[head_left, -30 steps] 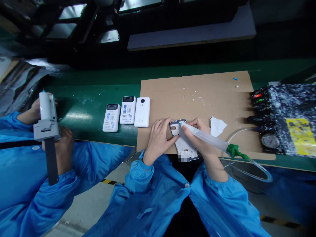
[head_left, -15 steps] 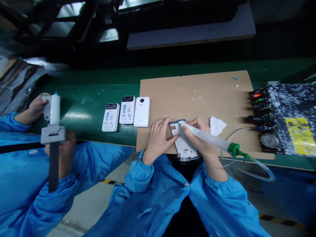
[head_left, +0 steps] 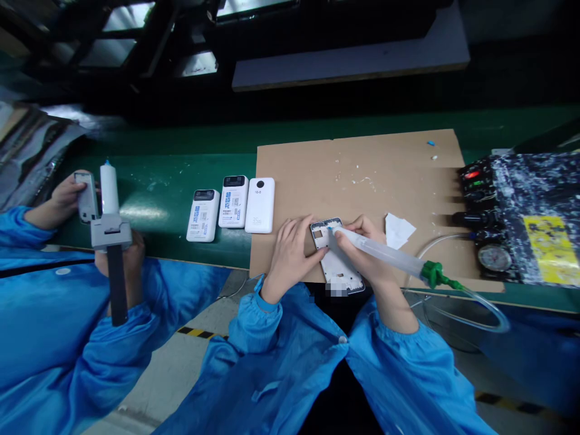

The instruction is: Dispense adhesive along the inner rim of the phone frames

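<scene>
Paper scrap (head_left: 399, 230) lies beside the right hand (head_left: 362, 251), which grips a syringe (head_left: 380, 252); left hand (head_left: 292, 251) pinches the white frame (head_left: 338, 266) at the cardboard's (head_left: 362, 163) near edge.

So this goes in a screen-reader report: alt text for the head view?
A right hand holds a syringe tip-down on a white frame steadied by the left hand on cardboard. Three power banks lie left.

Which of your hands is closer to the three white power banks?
Left. The left hand rests on the cardboard mat just right of the power banks. The right hand, holding the syringe, sits farther right, beyond the white frame.
</scene>
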A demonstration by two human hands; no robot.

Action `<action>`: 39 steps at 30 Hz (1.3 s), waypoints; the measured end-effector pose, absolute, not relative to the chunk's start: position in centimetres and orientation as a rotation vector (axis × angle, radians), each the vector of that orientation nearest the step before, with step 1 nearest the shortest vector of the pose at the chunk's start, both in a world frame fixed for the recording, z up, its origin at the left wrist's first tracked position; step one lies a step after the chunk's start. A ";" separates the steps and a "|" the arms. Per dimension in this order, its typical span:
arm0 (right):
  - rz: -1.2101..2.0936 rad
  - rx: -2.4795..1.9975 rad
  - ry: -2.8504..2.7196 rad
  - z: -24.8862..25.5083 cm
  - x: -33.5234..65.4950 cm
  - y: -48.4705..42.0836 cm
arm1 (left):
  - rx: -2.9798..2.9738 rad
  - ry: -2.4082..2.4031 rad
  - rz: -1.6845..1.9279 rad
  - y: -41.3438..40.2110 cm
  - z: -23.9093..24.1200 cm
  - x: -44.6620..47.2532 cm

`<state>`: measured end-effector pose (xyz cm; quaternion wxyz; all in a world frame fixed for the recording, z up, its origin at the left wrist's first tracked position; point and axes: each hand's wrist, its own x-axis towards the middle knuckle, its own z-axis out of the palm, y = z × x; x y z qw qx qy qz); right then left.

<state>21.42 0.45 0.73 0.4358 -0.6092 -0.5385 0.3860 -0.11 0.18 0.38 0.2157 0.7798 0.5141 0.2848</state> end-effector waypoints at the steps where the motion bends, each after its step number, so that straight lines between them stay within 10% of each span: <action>1: 0.964 -1.516 -1.339 0.8 21.4 0.4 | 2.161 1.424 0.786 0.2 0.4 -0.1; 39: 1.011 -1.504 -1.357 1.0 21.4 0.4 | 2.148 1.432 0.770 0.2 0.7 0.0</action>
